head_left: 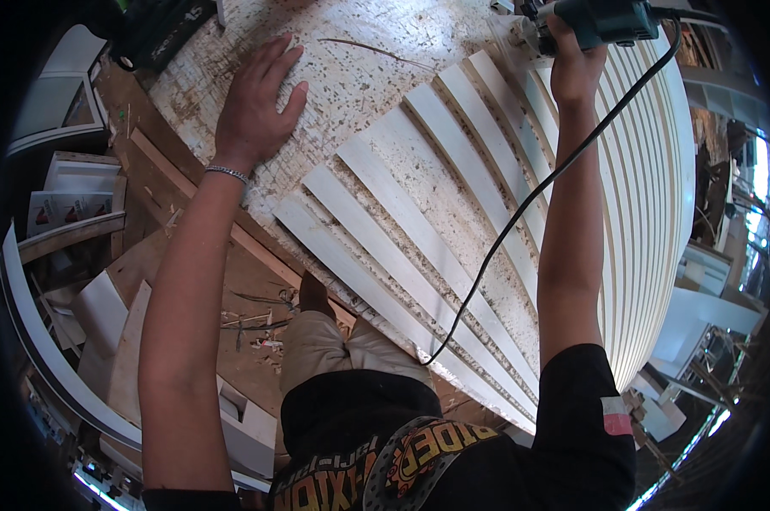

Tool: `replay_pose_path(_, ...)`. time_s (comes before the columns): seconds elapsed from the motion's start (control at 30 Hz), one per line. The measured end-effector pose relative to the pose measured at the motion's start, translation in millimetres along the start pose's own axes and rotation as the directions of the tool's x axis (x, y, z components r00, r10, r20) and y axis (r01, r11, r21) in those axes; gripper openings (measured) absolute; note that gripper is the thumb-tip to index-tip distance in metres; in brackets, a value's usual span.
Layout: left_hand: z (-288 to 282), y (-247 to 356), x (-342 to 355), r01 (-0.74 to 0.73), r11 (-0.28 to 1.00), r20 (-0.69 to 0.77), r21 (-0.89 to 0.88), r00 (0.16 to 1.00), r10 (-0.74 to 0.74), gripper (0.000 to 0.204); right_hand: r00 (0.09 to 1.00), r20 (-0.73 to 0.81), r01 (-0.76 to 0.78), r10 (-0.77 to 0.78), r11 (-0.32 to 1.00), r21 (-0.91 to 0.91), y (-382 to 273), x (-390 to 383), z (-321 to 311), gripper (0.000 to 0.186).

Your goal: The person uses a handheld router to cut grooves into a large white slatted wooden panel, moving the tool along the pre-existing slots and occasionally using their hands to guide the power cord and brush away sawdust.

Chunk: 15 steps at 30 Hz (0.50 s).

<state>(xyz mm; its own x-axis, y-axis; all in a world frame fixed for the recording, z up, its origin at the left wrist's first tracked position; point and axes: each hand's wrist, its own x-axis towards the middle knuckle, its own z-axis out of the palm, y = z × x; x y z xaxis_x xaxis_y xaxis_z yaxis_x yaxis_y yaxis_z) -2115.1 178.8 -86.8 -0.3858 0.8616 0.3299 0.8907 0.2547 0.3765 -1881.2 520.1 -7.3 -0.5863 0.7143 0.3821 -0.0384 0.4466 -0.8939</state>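
Note:
My right hand [577, 64] grips a dark green corded power tool [606, 19] at the top right, over the ends of white slats [410, 183]. Its black cord [515, 221] hangs down across the slats and my forearm. My left hand [261, 102] rests with fingers spread on the worn, speckled board [359, 89], left of the slats. A thin dark strip [376, 53] lies near its fingertips. Several slats have debris in the gaps between them, and more of them run in a tight row along the right side, bowed by the lens.
A second dark green tool [151, 34] sits at the top left edge of the board. Below the board are white panels [95, 332], a curved white strip [48, 341], timber [172, 179] and scattered scraps. More panels [700, 315] and stacked pieces stand beyond the right side.

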Motion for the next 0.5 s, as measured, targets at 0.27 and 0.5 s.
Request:
replay_pose_path(0.27,-8.7,2.6,2.8,0.002,1.000,0.033,-0.017,0.999,-0.002,0.048,0.991,-0.127,-0.045,0.048,0.999,0.026,4.0,-19.1,-17.3,0.027)
replay_pose_path(0.5,-10.4,6.7,3.8,0.025,0.999,0.070,-0.026,0.997,-0.023,0.050,0.949,-0.239,-0.220,0.206,0.975,-0.035,-10.3,-56.9,-41.3,0.036)
